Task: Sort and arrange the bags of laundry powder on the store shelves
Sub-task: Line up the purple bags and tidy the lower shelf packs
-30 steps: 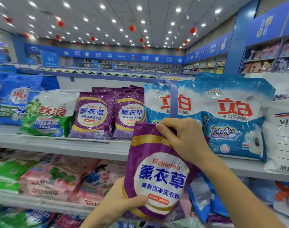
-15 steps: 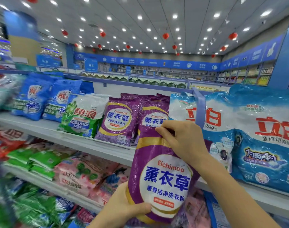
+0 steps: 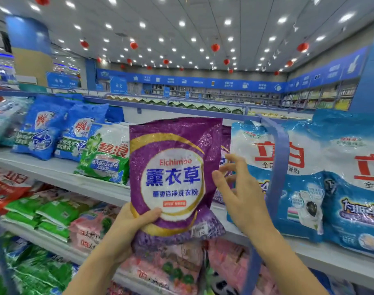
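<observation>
I hold a purple laundry powder bag (image 3: 173, 173) upright in front of the top shelf (image 3: 60, 173). My left hand (image 3: 128, 228) grips its lower left corner, thumb across the front. My right hand (image 3: 237, 190) hovers beside the bag's right edge with fingers spread, holding nothing. Behind the bag, more purple bags (image 3: 225, 150) peek out on the shelf. To the left stand a green-and-white bag (image 3: 105, 154) and blue bags (image 3: 43, 128). Large blue-and-white bags (image 3: 335, 179) fill the right of the shelf.
A blue divider strap (image 3: 275, 167) rises between the purple and blue-and-white bags. On the lower shelf lie green bags (image 3: 52, 213), pink bags (image 3: 92, 226) and a red bag (image 3: 7, 188). Store aisles and wall shelving stretch behind.
My right hand has let go of the bag's top and dropped to its right side, fingers spread. The left hand has lifted the bag higher, in front of the purple bags on the shelf.
</observation>
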